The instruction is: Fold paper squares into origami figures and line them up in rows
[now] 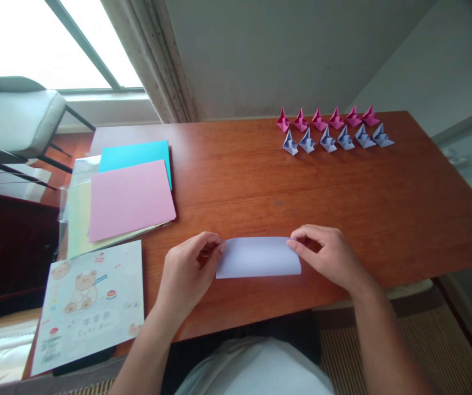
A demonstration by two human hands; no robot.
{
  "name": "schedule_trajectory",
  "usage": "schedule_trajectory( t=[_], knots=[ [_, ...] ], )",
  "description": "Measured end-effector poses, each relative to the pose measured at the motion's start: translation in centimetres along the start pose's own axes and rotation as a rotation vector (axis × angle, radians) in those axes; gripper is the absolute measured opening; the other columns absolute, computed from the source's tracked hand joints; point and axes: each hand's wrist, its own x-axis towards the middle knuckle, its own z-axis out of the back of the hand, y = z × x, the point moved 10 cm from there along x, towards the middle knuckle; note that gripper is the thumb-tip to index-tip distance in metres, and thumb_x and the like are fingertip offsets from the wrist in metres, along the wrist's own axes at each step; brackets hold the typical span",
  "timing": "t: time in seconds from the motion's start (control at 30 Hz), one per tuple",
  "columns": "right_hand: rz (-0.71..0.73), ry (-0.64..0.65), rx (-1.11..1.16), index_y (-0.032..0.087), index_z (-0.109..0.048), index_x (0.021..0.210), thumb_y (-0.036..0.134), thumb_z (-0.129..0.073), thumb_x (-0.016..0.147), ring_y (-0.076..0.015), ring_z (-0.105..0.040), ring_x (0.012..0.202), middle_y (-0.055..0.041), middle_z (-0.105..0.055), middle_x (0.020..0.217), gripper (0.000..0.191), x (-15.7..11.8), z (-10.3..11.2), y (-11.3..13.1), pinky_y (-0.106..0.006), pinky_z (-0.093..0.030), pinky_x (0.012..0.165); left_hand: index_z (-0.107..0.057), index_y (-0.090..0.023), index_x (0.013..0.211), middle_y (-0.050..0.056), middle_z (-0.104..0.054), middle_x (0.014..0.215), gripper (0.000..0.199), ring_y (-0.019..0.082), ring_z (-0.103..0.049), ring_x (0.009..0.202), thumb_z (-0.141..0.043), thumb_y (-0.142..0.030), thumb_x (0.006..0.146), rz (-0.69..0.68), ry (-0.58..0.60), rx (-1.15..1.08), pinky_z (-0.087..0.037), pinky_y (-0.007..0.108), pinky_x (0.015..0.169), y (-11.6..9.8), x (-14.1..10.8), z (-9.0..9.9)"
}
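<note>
A pale lavender sheet of paper (pixel 258 258) lies near the front edge of the wooden table, bent over into a wide strip with a rounded far edge. My left hand (pixel 192 266) pinches its upper left corner between thumb and fingers. At the upper right corner, my right hand (pixel 326 252) grips the same sheet with thumb and fingertips. Both hands rest low over the table, one on each side of the paper. Whether the fold is creased flat I cannot tell.
A row of pink folded paper figures (pixel 318 120) stands at the back right, with a row of pale blue ones (pixel 329 141) before it. Pink sheets (pixel 131 200) and blue sheets (pixel 137 156) lie left, above a bear-printed pad (pixel 91 307). A chair (pixel 17 120) stands by the window.
</note>
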Motion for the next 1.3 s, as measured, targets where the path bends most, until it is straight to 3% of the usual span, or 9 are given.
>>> schedule_trajectory(
  t=[0.33, 0.57, 0.83, 1.3],
  knots=[
    [0.018, 0.021, -0.146, 0.023, -0.066, 0.079, 0.027, -0.062, 0.094, -0.0179, -0.065, 0.074, -0.0001, -0.072, 0.080, 0.016, 1.5, -1.3, -0.7, -0.031, -0.045, 0.071, -0.065, -0.022, 0.090, 0.004, -0.066, 0.095, 0.013, 0.022, -0.062, 0.085, -0.054, -0.024, 0.094, -0.083, 0.007, 0.386, -0.044, 0.031, 0.071, -1.3, 1.0, -0.9],
    [-0.003, 0.066, -0.286, 0.022, -0.062, 0.076, 0.025, -0.063, 0.094, -0.0161, -0.060, 0.069, 0.0011, -0.067, 0.075, 0.018, 1.8, -1.7, -0.5, -0.029, -0.039, 0.069, -0.067, -0.021, 0.089, 0.006, -0.063, 0.098, 0.016, 0.025, -0.060, 0.091, -0.052, -0.023, 0.094, -0.074, 0.054, 0.479, -0.044, 0.037, 0.079, -1.3, 1.2, -1.2],
    [-0.024, 0.111, -0.335, 0.021, -0.061, 0.076, 0.025, -0.063, 0.094, -0.0155, -0.058, 0.069, 0.0017, -0.065, 0.073, 0.019, 2.7, -1.8, -0.4, -0.028, -0.034, 0.066, -0.066, -0.021, 0.088, 0.004, -0.064, 0.096, 0.015, 0.024, -0.060, 0.091, -0.053, -0.021, 0.094, -0.041, 0.064, 0.486, -0.044, 0.037, 0.080, -1.2, 1.5, -1.2],
    [-0.098, 0.032, -0.468, 0.022, -0.059, 0.074, 0.030, -0.068, 0.092, -0.0147, -0.059, 0.067, 0.0042, -0.065, 0.072, 0.021, 2.6, -1.4, -0.2, -0.028, -0.027, 0.060, -0.065, -0.022, 0.094, 0.006, -0.064, 0.101, 0.014, 0.027, -0.061, 0.097, -0.051, -0.023, 0.097, 0.035, 0.153, 0.632, -0.047, 0.040, 0.083, -1.1, 1.8, -1.7]
  ],
)
